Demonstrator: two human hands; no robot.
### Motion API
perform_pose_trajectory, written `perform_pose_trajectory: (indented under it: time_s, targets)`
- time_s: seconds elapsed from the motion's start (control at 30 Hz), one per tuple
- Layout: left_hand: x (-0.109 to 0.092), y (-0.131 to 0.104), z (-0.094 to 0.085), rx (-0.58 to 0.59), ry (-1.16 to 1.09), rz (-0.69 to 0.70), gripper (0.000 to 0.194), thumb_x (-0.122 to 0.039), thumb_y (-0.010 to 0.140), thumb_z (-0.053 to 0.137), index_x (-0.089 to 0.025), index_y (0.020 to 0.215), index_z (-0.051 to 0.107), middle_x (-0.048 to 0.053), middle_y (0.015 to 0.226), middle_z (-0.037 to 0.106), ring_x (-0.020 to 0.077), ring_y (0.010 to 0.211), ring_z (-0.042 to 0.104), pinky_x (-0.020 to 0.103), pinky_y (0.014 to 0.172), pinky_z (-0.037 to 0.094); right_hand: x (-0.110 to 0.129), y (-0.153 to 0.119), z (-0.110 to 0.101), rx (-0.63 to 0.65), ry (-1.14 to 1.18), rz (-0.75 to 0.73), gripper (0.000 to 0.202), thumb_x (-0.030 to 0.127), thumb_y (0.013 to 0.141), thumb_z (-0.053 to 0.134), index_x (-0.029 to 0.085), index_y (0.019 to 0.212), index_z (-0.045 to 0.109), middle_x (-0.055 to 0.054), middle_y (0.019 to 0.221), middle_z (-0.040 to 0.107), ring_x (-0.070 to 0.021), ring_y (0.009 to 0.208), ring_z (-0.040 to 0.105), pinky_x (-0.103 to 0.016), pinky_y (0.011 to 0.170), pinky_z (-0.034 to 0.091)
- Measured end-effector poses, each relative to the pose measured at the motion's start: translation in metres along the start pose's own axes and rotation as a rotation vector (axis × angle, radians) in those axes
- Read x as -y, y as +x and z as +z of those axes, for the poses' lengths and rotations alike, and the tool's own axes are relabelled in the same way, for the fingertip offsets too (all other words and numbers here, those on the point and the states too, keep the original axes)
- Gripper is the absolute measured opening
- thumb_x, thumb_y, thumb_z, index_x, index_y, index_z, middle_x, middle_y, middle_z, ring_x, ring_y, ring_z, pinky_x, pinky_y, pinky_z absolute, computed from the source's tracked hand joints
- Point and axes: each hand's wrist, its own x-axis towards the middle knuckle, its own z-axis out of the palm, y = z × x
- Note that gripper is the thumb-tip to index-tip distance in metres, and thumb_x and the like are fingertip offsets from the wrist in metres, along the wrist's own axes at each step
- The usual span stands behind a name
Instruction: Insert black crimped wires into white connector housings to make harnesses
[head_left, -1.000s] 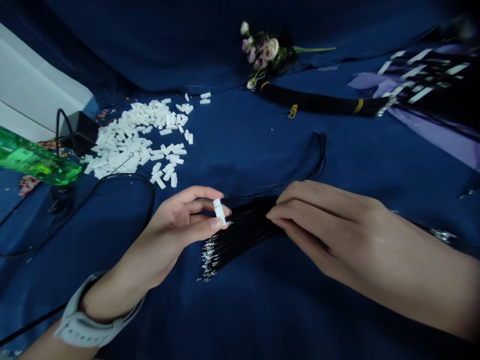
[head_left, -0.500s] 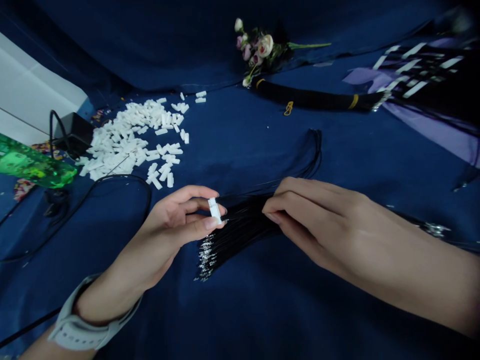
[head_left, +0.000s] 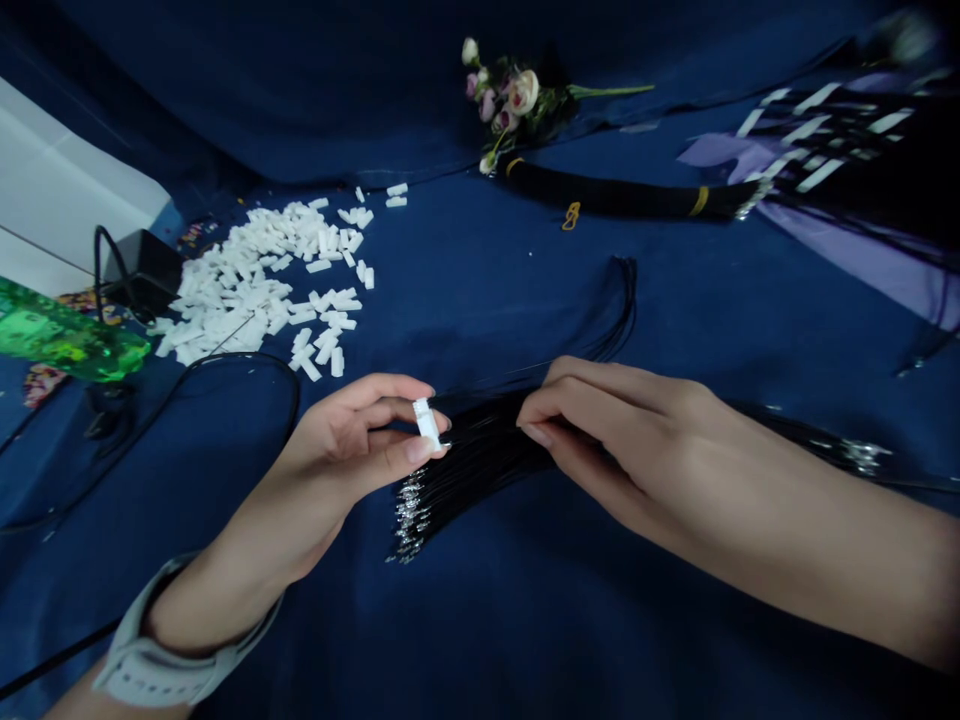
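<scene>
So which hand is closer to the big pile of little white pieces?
Left. The left hand, holding one white piece, sits just below the pile of white pieces. The right hand rests on the black wires, farther away.

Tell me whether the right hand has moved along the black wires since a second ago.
Yes. The right hand slid slightly left along the loose black wires, toward their metal tips and the left hand.

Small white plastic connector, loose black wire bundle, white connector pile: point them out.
Small white plastic connector [head_left: 426, 423], head view, its middle.
Loose black wire bundle [head_left: 480, 462], head view, mid-length strands.
White connector pile [head_left: 247, 295], head view, heap's centre.
</scene>
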Motion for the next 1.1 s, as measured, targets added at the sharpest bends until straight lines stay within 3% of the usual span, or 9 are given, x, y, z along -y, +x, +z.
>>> perform_pose_trajectory:
  time_s: [0.23, 0.5, 0.67, 1.1]
  targets:
    - [0.003, -0.002, 0.001, -0.02, 0.045, 0.033, 0.022, -0.014, 0.071, 0.078, -0.024, 0.089, 0.069, -0.003, 0.083, 0.075, 0.0084, 0.074, 0.071, 0.008, 0.068, 0.054, 0.002, 0.0, 0.004, 0.015, 0.03, 0.036, 0.019, 0.014, 0.093, 0.042, 0.012, 0.093, 0.061, -0.004, 0.084, 0.057, -0.0118, 0.065, 0.052, -0.029, 0.057, 0.043]
    - [0.01, -0.004, 0.006, -0.023, 0.065, 0.045, 0.023, -0.017, 0.072, 0.078, -0.024, 0.091, 0.069, -0.003, 0.084, 0.074, 0.0079, 0.076, 0.07, 0.008, 0.069, 0.054, 0.004, -0.003, 0.015, -0.072, -0.123, -0.135, 0.01, 0.008, 0.087, 0.05, 0.01, 0.09, 0.059, -0.005, 0.08, 0.055, -0.0141, 0.068, 0.05, -0.03, 0.063, 0.042]
    - [0.013, -0.006, 0.011, 0.016, 0.046, 0.015, 0.02, -0.019, 0.073, 0.077, -0.025, 0.091, 0.069, -0.004, 0.081, 0.072, 0.0061, 0.074, 0.069, 0.007, 0.067, 0.053, 0.008, -0.001, 0.018, -0.156, -0.11, -0.245, 0.022, 0.007, 0.092, 0.042, 0.009, 0.084, 0.062, -0.004, 0.071, 0.053, -0.0122, 0.064, 0.045, -0.028, 0.06, 0.038]
    - [0.017, -0.011, 0.013, 0.0, 0.031, 0.028, 0.018, -0.022, 0.074, 0.076, -0.029, 0.09, 0.071, -0.005, 0.08, 0.071, 0.0051, 0.077, 0.066, 0.007, 0.07, 0.052, 0.009, 0.0, 0.027, -0.23, -0.123, -0.29, 0.017, 0.004, 0.088, 0.047, 0.007, 0.079, 0.061, -0.006, 0.069, 0.055, -0.0138, 0.064, 0.049, -0.03, 0.058, 0.038]
